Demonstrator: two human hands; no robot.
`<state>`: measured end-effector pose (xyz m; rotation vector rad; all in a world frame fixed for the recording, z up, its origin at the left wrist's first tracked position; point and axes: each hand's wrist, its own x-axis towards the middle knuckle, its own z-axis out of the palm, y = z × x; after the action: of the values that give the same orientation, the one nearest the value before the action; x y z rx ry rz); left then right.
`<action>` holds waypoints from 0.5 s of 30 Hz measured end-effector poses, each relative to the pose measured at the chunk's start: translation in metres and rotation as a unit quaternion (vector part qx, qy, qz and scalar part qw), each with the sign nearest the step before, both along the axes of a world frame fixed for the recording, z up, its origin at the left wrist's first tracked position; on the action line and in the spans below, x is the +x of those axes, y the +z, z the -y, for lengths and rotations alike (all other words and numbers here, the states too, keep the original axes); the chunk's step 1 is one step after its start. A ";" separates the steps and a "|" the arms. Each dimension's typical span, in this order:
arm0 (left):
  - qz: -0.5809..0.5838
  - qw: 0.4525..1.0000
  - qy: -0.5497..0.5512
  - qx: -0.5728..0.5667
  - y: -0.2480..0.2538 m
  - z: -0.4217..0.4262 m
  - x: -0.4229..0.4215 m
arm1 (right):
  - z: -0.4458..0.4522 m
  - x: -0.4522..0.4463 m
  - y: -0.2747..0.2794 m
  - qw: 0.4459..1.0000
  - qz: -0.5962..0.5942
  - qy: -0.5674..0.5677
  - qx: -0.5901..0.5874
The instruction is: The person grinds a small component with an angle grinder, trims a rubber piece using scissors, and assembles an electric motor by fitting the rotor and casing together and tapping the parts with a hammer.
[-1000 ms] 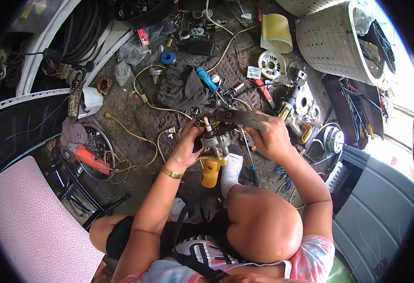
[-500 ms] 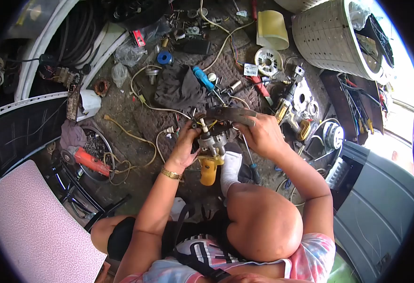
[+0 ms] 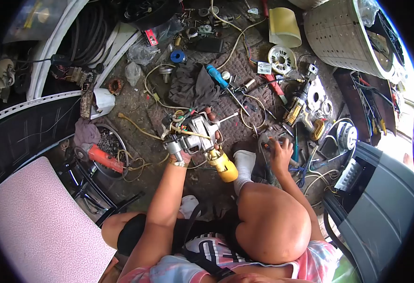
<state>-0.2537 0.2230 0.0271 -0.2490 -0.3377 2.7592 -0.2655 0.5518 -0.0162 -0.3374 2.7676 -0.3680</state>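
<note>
My left hand [image 3: 186, 156] is closed round a grey metal electric motor [image 3: 199, 133], mostly hidden beneath it, with fingertips showing at its far side. A thin shaft sticks out of the motor to the right, coloured wires lie along its top, and a yellow cup-shaped part [image 3: 225, 169] hangs from its near side. Low over the floor to the right, my right hand [image 3: 281, 154] has its fingers stretched and slightly apart. Just beside its fingertips lies a dark tool [image 3: 265, 140] whose kind I cannot make out.
A blue-handled screwdriver [image 3: 217, 78] lies by a dark cloth [image 3: 190, 85]. A yellow-and-black drill [image 3: 297, 111] rests at the right. An orange angle grinder [image 3: 105, 158] sits at the left. A perforated drum [image 3: 343, 37] stands at the back right; cords cross the floor.
My right hand has left the motor and moved right and down to the floor tools; the dark curved tool is gone from above the motor. My left hand has turned the motor sideways.
</note>
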 end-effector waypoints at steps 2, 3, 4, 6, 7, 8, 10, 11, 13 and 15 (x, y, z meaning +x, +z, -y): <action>-0.062 0.997 0.001 -0.040 -0.002 0.000 -0.003 | 0.033 -0.023 0.025 0.983 -0.101 -0.013 -0.155; -0.087 0.996 0.001 -0.023 -0.014 -0.002 -0.003 | 0.054 -0.036 0.043 0.954 -0.041 -0.030 -0.294; -0.087 0.996 -0.002 -0.022 -0.012 -0.004 -0.006 | 0.075 -0.052 0.060 0.904 0.018 -0.045 -0.426; -0.140 0.990 0.012 -0.015 -0.005 -0.009 -0.011 | 0.095 -0.078 0.080 0.840 0.187 0.023 -0.509; -0.150 0.988 0.023 -0.020 -0.007 -0.012 -0.012 | 0.103 -0.087 0.082 0.848 0.141 0.102 -0.501; -0.149 0.988 0.023 -0.022 -0.007 -0.014 -0.010 | 0.106 -0.092 0.081 0.846 0.143 0.102 -0.503; -0.110 0.993 0.043 -0.005 0.002 -0.015 -0.008 | 0.113 -0.100 0.079 0.859 0.149 0.134 -0.470; -0.117 0.992 0.043 0.001 0.001 -0.015 -0.011 | 0.117 -0.102 0.074 0.850 0.118 0.131 -0.496; -0.120 0.991 0.062 0.014 0.000 -0.019 -0.011 | 0.113 -0.107 0.069 0.848 0.159 0.116 -0.491; -0.120 0.991 0.059 0.030 -0.003 -0.018 -0.016 | 0.112 -0.107 0.065 0.820 0.210 0.064 -0.529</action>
<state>-0.2693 0.2412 0.0244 0.1213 -0.3822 2.8479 -0.3725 0.4394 0.0485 -0.5867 1.8358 -1.6949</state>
